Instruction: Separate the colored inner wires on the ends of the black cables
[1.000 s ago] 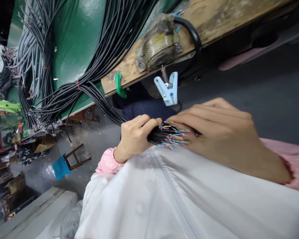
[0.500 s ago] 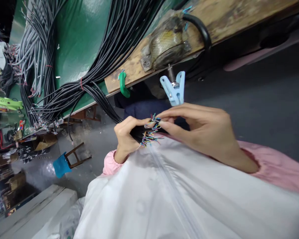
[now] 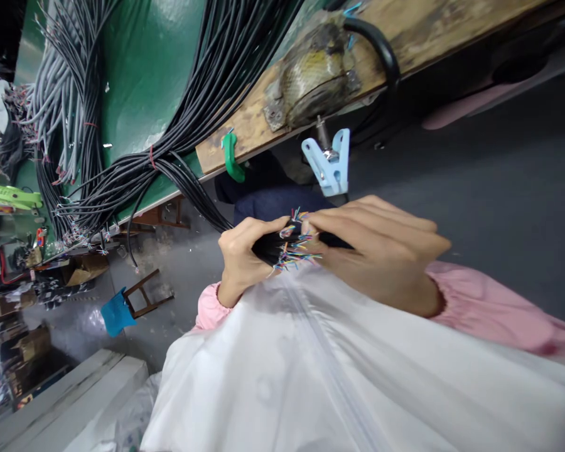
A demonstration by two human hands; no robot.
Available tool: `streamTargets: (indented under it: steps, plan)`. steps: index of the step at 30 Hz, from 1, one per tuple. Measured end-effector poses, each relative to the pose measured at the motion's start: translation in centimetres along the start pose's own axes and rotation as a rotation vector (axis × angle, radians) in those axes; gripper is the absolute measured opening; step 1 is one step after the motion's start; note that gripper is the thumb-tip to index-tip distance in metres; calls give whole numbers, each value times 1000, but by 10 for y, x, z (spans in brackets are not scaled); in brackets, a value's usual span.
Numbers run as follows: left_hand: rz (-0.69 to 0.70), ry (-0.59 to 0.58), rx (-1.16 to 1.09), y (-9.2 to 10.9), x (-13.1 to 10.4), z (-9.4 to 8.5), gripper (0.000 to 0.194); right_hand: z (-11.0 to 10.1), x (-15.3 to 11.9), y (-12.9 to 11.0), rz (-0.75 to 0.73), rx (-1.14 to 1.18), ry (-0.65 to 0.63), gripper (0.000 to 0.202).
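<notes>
A bundle of black cables [image 3: 269, 248] lies in my left hand [image 3: 242, 251], whose fingers are wrapped round it close to the cut ends. Thin coloured wires [image 3: 295, 254] fan out from those ends, in front of my white apron. My right hand [image 3: 376, 251] is closed, its thumb and forefinger pressed together against the coloured wires at the upper ends. The exact strand in that pinch is hidden by the fingers. Beyond the right hand, a light blue clip [image 3: 328, 164] hangs on a metal shaft at the bench edge.
More black cables [image 3: 183, 141], tied with red, run over the green table [image 3: 141, 69]. A motor wrapped in clear film [image 3: 311, 75] sits on the wooden board [image 3: 424, 37]. A green clamp [image 3: 233, 158] grips its edge. Grey cables [image 3: 59, 94] lie left; a blue stool [image 3: 117, 312] stands below.
My right hand has shifted slightly left and its fingers have curled in closer to the wires. The cable ends in my left hand have moved a little to the right.
</notes>
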State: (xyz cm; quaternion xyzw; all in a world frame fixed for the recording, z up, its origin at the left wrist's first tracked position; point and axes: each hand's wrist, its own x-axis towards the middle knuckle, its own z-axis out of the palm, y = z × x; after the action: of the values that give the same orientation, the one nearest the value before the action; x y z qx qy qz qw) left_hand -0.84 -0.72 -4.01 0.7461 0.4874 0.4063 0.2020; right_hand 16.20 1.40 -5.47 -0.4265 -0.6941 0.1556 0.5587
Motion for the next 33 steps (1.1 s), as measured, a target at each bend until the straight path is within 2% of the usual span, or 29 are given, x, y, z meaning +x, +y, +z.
streamTargets:
  steps: [4,8,12,18,21,26,30,33]
  plan:
    - [-5,15,22,2,1,0,40,0,2,4,141,83,7,23]
    - [-10,14,14,3,1,0,40,-3,1,6,291,297,-26,13]
    - [-56,-44,29,2,-1,-1,43,-3,1,5,304,333,-78,9]
    - [-9,10,-13,8,4,0,41,-9,10,7,380,460,-197,13]
    - [-3,1,-28,12,9,-1,40,-11,13,8,380,541,-219,14]
    - [59,-147,-64,16,16,-7,53,-11,13,4,361,585,-265,13]
    - [84,-147,-85,16,17,-6,48,-9,7,-4,260,440,-207,16]
    - [81,-80,-139,17,13,-2,39,-9,2,-6,120,259,-134,18]
